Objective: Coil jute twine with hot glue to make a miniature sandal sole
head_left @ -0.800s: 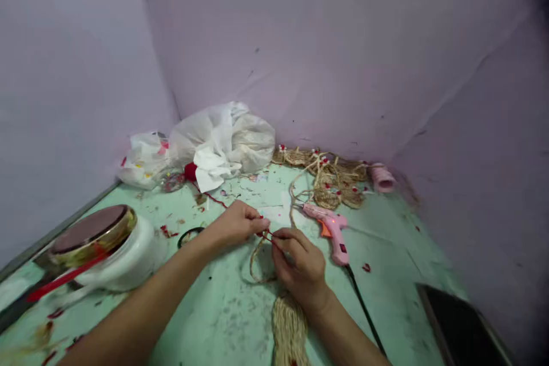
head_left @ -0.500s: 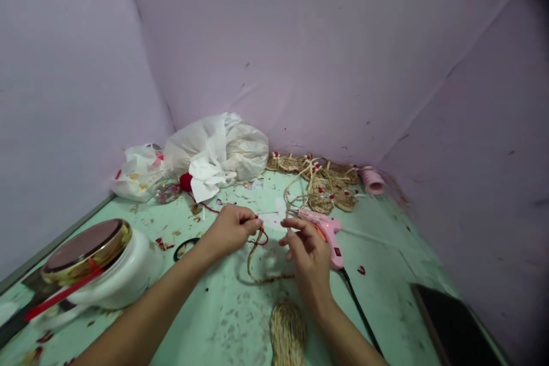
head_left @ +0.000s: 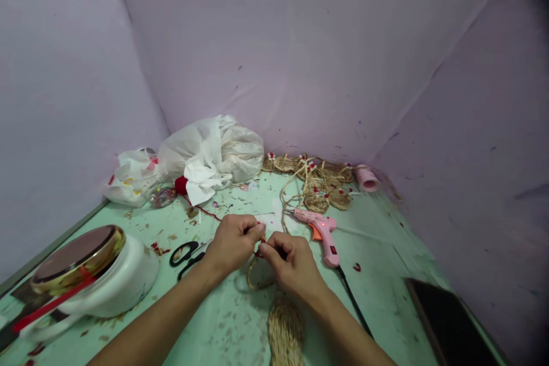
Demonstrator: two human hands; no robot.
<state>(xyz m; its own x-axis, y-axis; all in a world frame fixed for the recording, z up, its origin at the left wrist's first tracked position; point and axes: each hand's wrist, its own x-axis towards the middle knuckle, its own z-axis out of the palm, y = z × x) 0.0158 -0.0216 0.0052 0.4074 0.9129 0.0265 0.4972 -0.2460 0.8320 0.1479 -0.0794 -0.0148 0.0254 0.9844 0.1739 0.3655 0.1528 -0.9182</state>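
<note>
Thumb and fingers of my left hand [head_left: 238,240] pinch red yarn [head_left: 209,214], which trails back to a red ball of yarn [head_left: 180,185]. Close beside it, my right hand [head_left: 289,263] is closed in a pinch on the red yarn where it meets a braided straw cord [head_left: 253,281]. The cord loops below both hands. Fingers hide the exact crossing of yarn and cord. Under my right wrist lies a coiled straw sole shape [head_left: 286,331]. Black-handled scissors [head_left: 184,254] rest left of my left hand.
A pink glue gun [head_left: 319,229] with a black cable lies right of my hands. Straw pieces with red and white beads [head_left: 317,197], a pink spool [head_left: 367,178] and a white plastic bag [head_left: 214,143] line the back. At left stands a white lidded pot [head_left: 137,269]; at right, a dark flat object [head_left: 450,323].
My right hand has moved left and closed on the red yarn next to my left hand. The scissors and glue gun show more fully now. The view has shifted slightly.
</note>
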